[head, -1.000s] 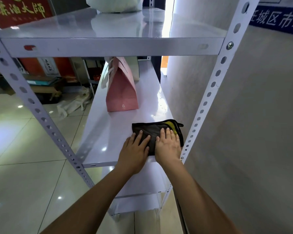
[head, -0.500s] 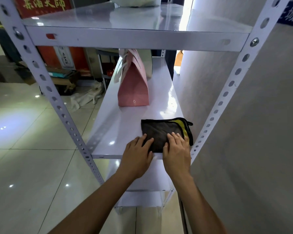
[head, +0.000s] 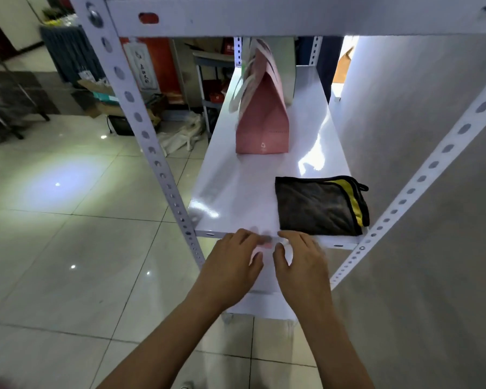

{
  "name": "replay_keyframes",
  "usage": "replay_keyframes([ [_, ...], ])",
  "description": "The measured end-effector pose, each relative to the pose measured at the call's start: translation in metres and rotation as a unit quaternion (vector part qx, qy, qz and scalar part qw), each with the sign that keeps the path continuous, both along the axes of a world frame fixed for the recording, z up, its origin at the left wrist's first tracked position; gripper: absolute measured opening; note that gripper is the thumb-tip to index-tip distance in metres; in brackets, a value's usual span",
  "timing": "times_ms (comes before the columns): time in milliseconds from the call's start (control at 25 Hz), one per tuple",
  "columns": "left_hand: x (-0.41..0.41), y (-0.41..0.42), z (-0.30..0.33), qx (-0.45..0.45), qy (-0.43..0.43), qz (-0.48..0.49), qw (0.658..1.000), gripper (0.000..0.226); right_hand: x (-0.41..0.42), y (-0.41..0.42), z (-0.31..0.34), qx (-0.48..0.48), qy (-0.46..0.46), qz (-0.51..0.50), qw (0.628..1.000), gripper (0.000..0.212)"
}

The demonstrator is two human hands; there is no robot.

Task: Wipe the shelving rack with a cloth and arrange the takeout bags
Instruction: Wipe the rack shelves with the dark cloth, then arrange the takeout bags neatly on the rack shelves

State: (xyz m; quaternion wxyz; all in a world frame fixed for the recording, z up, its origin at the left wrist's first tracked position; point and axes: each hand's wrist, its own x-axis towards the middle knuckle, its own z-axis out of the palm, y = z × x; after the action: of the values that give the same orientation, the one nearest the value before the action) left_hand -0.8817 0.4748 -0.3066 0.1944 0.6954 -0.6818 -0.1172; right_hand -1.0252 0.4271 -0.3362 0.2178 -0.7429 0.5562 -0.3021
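Cloth [head: 319, 206], dark grey with a yellow edge, folded flat at the near right corner of the white shelf [head: 236, 192], pink takeout bag [head: 261, 119] upright farther back, left hand [head: 230, 265] and right hand [head: 302, 262] side by side at the shelf's near edge, fingers loosely bent, holding nothing, both clear of the cloth.

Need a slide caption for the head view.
Both hands hover off the folded cloth; pink bag stands behind.

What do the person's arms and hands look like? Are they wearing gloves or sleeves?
No gloves and no sleeves show. The left hand and right hand are bare, and both forearms are bare as far as the picture reaches. No watch, ring or bracelet shows. The fingertips look blurred.
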Motion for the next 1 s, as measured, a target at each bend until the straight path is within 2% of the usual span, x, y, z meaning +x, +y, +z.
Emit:
replay_keyframes([
  [160,0.027,0.029,0.01,-0.01,0.02,0.015,1.0,0.03,0.032,0.025,0.004,0.026,-0.006,0.057,0.998,0.031],
  [480,0.147,0.107,0.012,-0.013,0.027,0.054,0.998,0.028,0.128,0.09,0.018,0.053,0.025,0.052,0.997,0.013],
  [720,0.264,0.164,0.013,-0.023,0.041,0.091,0.995,0.028,0.245,0.145,0.019,0.072,0.011,0.069,0.995,0.02],
  [1000,0.37,0.187,0.012,-0.035,0.058,0.131,0.989,0.028,0.356,0.149,0.016,0.069,0.02,0.132,0.989,0.023],
])
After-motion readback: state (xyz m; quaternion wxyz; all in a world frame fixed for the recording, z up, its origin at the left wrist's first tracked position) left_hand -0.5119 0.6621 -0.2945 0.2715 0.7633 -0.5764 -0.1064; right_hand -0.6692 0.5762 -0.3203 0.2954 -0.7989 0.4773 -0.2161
